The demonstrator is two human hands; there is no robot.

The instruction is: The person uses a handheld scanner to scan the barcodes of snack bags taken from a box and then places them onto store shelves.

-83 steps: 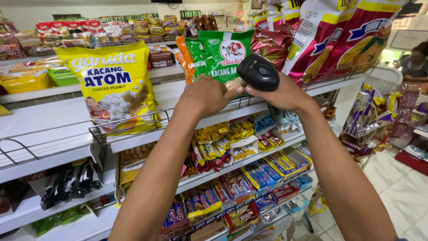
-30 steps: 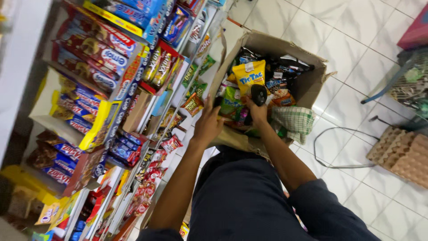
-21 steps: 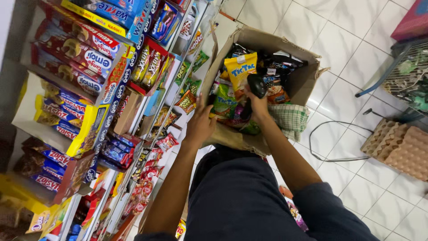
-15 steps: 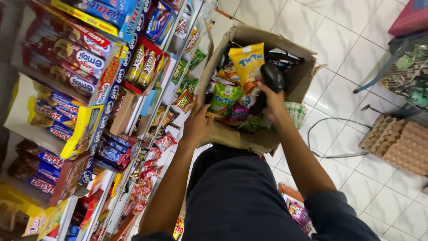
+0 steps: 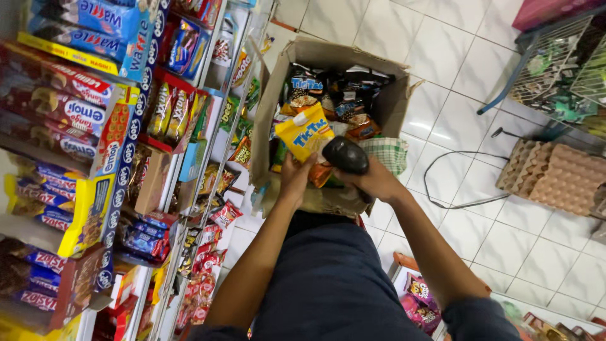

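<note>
Shelves (image 5: 95, 158) at left; my left hand (image 5: 295, 177) grips the yellow snack packet (image 5: 304, 131) by its lower edge, long axis upright, above the cardboard box (image 5: 328, 53); my right hand (image 5: 372, 180), just beside, clasps the black scanner (image 5: 344, 155), nose toward the packet.

White tiled floor (image 5: 461, 63), open cardboard box (image 5: 391, 101), egg trays (image 5: 555, 180), black cable (image 5: 451, 180)

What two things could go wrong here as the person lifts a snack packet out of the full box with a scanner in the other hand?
The left hand pinches the yellow snack packet by its lower edge only, so it might slip back into the cardboard box. The right hand, busy with the black scanner, cannot steady it. The loose cable on the floor could catch a foot.
</note>
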